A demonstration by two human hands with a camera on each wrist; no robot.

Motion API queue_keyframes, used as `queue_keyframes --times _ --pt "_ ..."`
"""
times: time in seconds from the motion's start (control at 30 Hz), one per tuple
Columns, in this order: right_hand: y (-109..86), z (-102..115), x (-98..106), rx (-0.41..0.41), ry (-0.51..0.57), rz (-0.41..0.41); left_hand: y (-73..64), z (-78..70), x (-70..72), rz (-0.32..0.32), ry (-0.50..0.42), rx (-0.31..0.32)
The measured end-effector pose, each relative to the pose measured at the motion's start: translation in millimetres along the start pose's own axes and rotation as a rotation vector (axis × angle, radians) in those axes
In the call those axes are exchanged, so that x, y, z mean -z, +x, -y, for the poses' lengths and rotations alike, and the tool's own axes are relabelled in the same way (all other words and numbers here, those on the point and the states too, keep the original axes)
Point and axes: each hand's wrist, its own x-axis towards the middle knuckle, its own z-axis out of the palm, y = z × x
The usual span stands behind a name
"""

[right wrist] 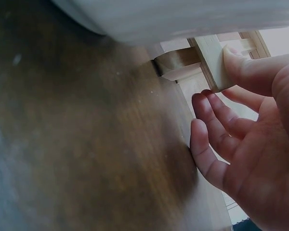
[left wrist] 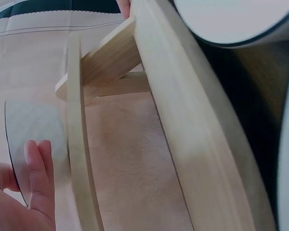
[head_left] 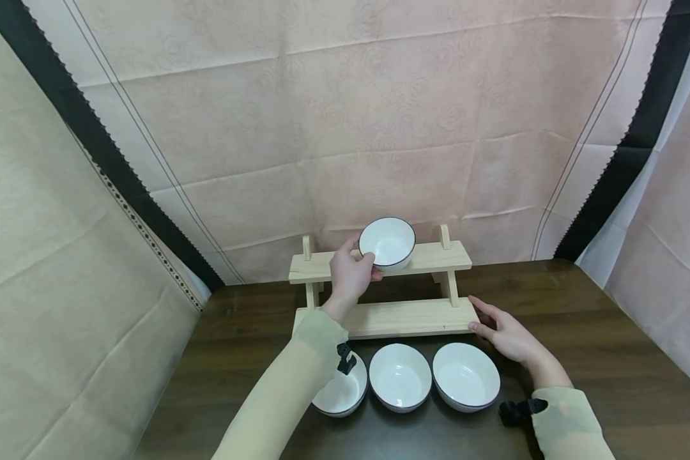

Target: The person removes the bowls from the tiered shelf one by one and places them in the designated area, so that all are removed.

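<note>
A white bowl with a dark rim (head_left: pixel 387 241) is in my left hand (head_left: pixel 351 276), which pinches its left side between thumb and fingers. In the head view the bowl overlaps the upper board of a two-tier wooden rack (head_left: pixel 412 318). The left wrist view has the bowl's outer wall (left wrist: pixel 36 120) beside the upper board, with fingertips against it. My right hand (head_left: pixel 508 333) grips the right end of the lower board. Seen from the right wrist, the thumb (right wrist: pixel 243 72) presses on the board end (right wrist: pixel 213 60), with the fingers curled at its other side.
Three more white bowls stand in a row before the rack: a left one (head_left: pixel 342 390) partly behind my left sleeve, a middle one (head_left: pixel 400 377) and a right one (head_left: pixel 466 375). They sit on a dark wooden table (head_left: pixel 598 358). A pale cloth wall (head_left: pixel 379 128) rises behind the rack.
</note>
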Motion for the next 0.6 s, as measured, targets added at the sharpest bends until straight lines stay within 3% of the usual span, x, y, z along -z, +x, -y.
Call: queue_keyframes --times 0.17,0.6 --pt "-0.8 0.2 -1.0 -0.003 0.003 -0.001 -6.4 4.1 1.8 -0.007 0.031 -0.023" --pt "-2.1 2.2 -1.1 -0.01 0.009 -0.003 -19.8 8.4 11.5 0.006 -0.036 -0.022"
